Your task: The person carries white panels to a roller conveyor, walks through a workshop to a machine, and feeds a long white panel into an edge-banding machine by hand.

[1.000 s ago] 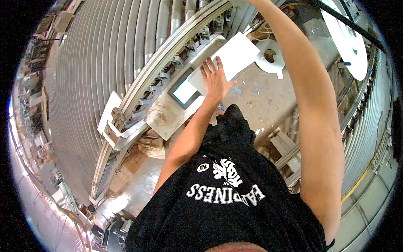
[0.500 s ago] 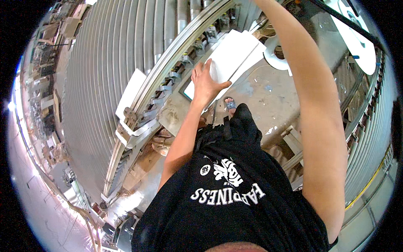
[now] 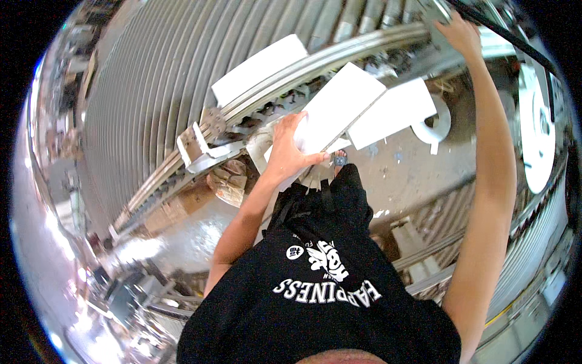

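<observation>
My left hand spans the near end of a long white panel, fingers at its left edge and thumb at its right edge. A thin dark line runs along the panel's right side. Beside it lies a second white panel, lower and to the right. My right arm stretches far to the upper right. There my right hand is at the end of a grey metal frame; its fingers are blurred and partly hidden, so its grip is unclear.
A bank of grey metal rollers fills the left, bordered by a metal rail. Another white sheet lies on the rollers. A white bracket juts from the rail. White ring-shaped piece on the floor, brown bundle below the rail.
The view has turned, and the rollers and rail slant differently. My right hand, out of view at the top before, now shows at upper right. My left hand stays on the panel.
</observation>
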{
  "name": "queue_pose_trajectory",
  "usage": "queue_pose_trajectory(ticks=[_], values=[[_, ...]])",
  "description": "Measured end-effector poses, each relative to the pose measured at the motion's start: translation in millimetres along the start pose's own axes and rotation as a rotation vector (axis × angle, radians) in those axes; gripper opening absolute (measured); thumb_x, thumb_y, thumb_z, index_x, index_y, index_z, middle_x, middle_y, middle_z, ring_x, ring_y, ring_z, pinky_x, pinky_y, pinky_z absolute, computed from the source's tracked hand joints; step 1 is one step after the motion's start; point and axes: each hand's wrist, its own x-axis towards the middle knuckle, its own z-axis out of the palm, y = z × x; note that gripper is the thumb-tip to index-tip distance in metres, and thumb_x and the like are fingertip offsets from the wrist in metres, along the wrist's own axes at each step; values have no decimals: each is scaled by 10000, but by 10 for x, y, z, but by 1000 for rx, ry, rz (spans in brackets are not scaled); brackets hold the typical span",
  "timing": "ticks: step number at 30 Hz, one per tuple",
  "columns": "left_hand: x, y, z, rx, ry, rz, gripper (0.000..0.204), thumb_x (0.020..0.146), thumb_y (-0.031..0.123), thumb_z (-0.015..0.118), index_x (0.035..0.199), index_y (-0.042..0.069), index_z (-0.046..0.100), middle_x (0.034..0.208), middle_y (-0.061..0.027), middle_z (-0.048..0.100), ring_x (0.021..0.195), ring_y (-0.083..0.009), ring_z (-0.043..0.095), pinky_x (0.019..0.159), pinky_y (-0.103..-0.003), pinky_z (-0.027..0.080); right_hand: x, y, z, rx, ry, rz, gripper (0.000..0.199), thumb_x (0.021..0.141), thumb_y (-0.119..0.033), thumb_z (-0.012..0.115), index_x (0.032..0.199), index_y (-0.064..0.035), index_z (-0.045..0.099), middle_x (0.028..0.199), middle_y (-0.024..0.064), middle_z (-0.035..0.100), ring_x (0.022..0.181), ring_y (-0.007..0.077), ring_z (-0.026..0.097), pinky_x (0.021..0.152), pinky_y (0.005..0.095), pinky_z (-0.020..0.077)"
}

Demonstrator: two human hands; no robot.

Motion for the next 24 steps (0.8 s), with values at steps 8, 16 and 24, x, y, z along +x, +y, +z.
queue_pose_trajectory(ticks=[8, 16, 24], values=[[-23, -286, -1298, 223, 222, -80, 1119, 631, 605, 906, 1503, 59, 467, 1497, -239, 439, 1408, -423, 407, 1204, -531, 309, 115, 239, 255, 94, 104, 16, 760, 929, -649, 609, 1337, -10, 575, 1080, 288, 719, 1023, 496, 681, 914, 564, 521], [190, -1854, -2551, 564, 328, -119, 1132, 670, 651, 873, 1527, 43, 454, 1480, -219, 474, 1408, -409, 410, 1203, -525, 315, 251, 398, 443, 20, -2, 77, 819, 980, -603, 591, 1518, 1, 464, 1239, 281, 678, 1142, 459, 653, 909, 522, 538], [-260, -4095, -3636, 778, 187, -78, 1171, 687, 533, 846, 1613, 76, 295, 1485, -248, 438, 1417, -422, 397, 1201, -547, 304, 335, 1040, 828, -364, 32, -177, 719, 952, -461, 585, 1560, -103, 445, 1530, 229, 502, 1358, 402, 544, 1082, 469, 486]])
